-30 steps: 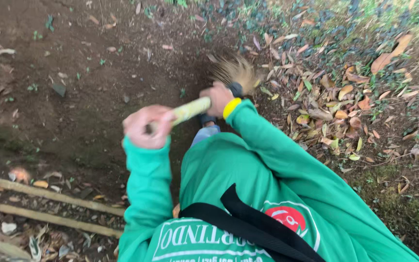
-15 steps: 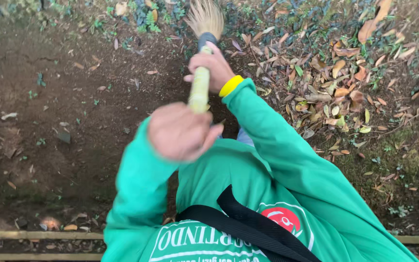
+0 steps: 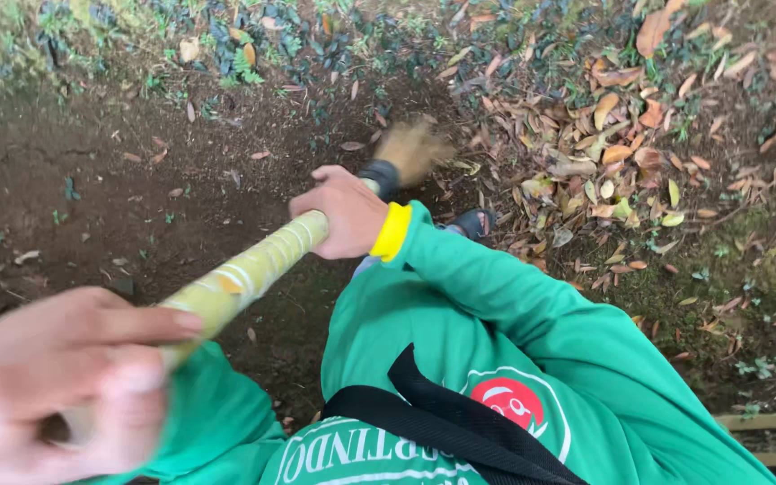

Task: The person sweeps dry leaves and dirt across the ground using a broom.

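Note:
I grip a broom with a pale yellow-green handle [image 3: 253, 269] in both hands. My right hand [image 3: 343, 211] is closed around the handle low down, near a black collar and the straw bristle head [image 3: 410, 148], which is blurred against the dirt. A yellow wristband [image 3: 392, 232] sits at the cuff of my green sleeve. My left hand [image 3: 56, 386], large and blurred at the bottom left, is closed around the handle's top end. My green shirt with a black strap fills the bottom middle.
Bare dark soil [image 3: 92, 207] covers the left and middle. A heap of dry fallen leaves [image 3: 621, 153] lies to the right of the bristles. Low green plants [image 3: 244, 45] edge the top. A dark sandal [image 3: 473, 223] shows below my arm. A wooden strip [image 3: 765, 422] lies bottom right.
The broom head has swung from the top centre down and right toward the leaf heap. My left hand has come much closer to the camera, toward the bottom left.

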